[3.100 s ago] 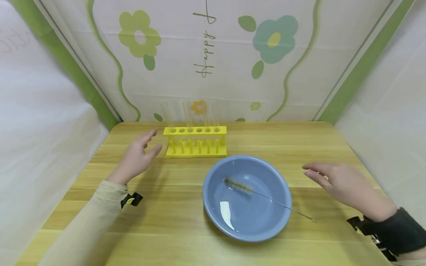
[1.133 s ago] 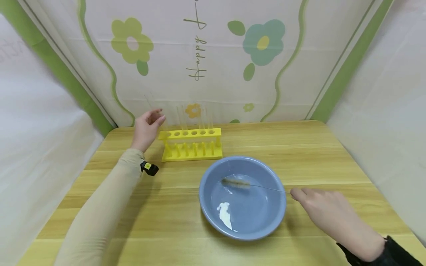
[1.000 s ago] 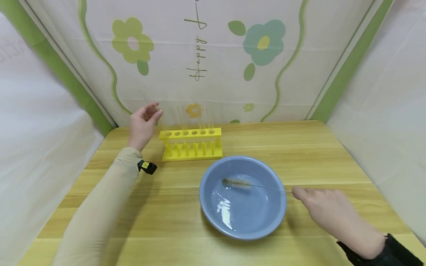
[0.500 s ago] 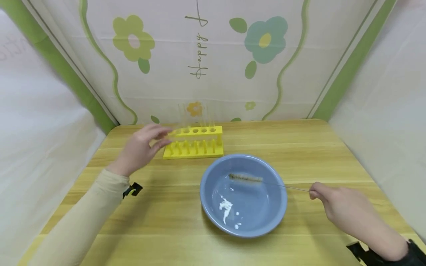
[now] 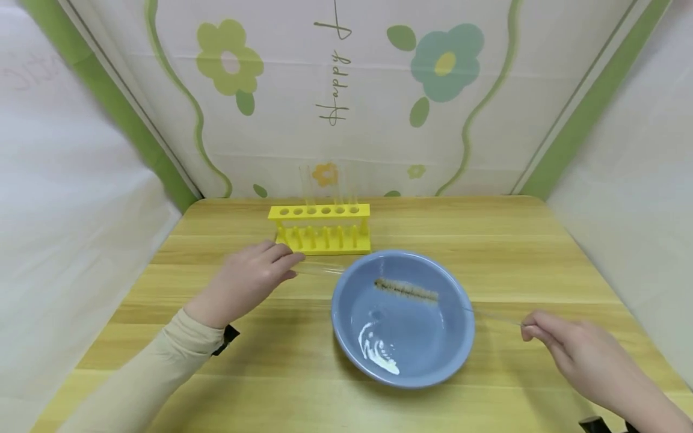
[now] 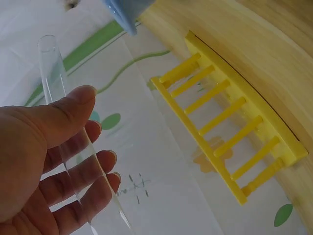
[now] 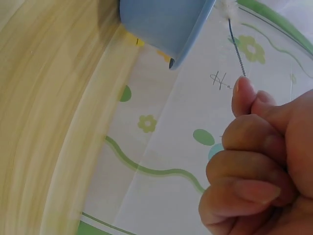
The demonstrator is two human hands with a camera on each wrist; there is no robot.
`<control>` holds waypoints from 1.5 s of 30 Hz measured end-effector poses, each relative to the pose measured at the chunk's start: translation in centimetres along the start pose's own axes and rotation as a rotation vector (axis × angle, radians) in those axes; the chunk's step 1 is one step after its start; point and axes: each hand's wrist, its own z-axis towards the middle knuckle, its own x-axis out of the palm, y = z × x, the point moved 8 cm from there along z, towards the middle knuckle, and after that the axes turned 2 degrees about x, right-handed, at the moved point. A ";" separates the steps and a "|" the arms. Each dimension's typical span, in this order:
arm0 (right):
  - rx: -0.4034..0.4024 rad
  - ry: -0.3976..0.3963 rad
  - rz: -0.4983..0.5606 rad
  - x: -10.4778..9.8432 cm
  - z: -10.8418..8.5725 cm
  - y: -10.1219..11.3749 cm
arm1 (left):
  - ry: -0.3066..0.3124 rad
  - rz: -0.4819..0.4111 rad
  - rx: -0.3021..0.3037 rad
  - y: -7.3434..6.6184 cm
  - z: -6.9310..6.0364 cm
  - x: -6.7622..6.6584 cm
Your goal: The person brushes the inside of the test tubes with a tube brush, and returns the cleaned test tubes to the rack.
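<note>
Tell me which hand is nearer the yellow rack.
Left. The left hand, holding a clear tube, is just in front of the left end of the yellow rack. The right hand, holding the brush by its wire, is farther off, right of the blue basin.

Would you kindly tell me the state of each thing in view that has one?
Bowl: upright, apparently holding water.
Rack: upright, three of six holes filled.
Three other tubes: standing in the rack.
Held tube: out of the rack, tilted, gripped by the left hand.
Brush: bristles over the bowl, wire pinched by the right hand.
</note>
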 end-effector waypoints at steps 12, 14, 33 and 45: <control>-0.069 -0.081 0.075 -0.5 0.2 1.2 | 0.026 -0.001 0.021 -1.7 0.6 0.1; -0.073 -0.082 0.079 -0.5 0.2 1.3 | 0.031 -0.016 0.024 -1.9 0.7 0.1; -0.218 -0.256 -0.018 -1.6 0.8 3.3 | 0.023 -0.096 0.013 -2.3 1.3 -0.2; -0.375 -0.488 -0.135 -3.4 1.7 6.6 | 0.091 -0.104 0.021 -2.8 1.7 0.5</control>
